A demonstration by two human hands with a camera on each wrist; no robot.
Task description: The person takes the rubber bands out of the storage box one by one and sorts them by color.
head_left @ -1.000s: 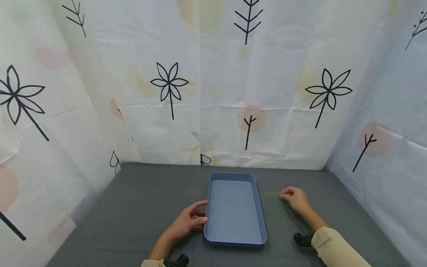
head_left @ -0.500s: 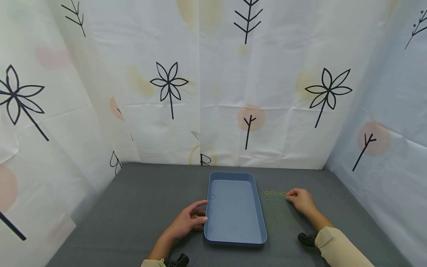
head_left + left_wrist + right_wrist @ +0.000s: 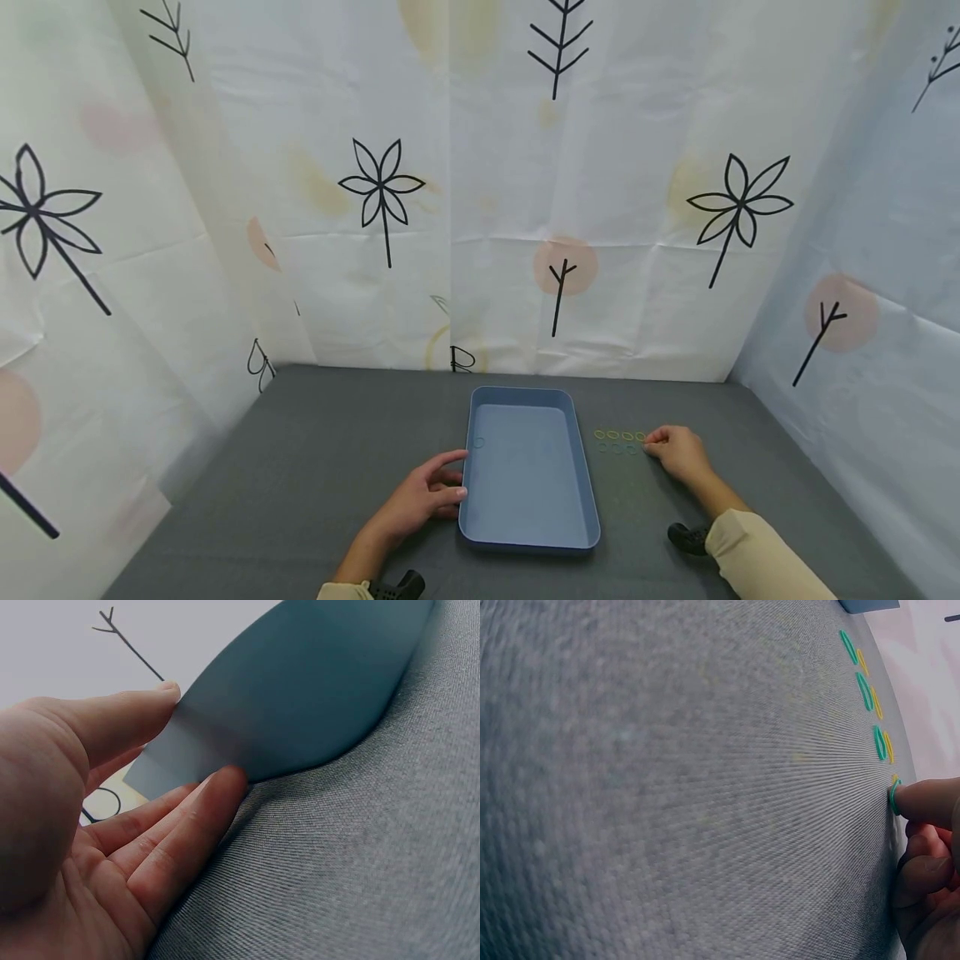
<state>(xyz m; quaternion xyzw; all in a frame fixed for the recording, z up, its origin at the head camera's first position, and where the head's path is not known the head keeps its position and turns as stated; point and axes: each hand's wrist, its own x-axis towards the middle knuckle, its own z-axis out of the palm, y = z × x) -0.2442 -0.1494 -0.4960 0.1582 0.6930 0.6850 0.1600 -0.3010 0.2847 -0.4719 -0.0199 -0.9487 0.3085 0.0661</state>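
My left hand (image 3: 420, 498) rests at the left side of a blue tray (image 3: 528, 537), its thumb and fingertips touching the outer wall (image 3: 300, 697) in the left wrist view. To the tray's right lie a row of thin yellow rubber bands (image 3: 613, 435) and, nearer me, a row of green rubber bands (image 3: 617, 449). At the right end of these rows, my right hand (image 3: 678, 454) pinches a green rubber band (image 3: 894, 798) at the cloth. A yellow band (image 3: 895, 778) shows just behind it, partly hidden. Another thin greenish loop (image 3: 478, 443) is inside the tray, at its left.
Dark grey cloth (image 3: 337, 433) covers the table. White printed sheets (image 3: 487, 183) stand around its back and sides. A black strap device (image 3: 686, 539) sits at my right wrist, another (image 3: 397, 585) at my left.
My right hand has moved a little to the right along the rows, from the third yellow band to the end, uncovering more bands. The left hand and tray have stayed put.
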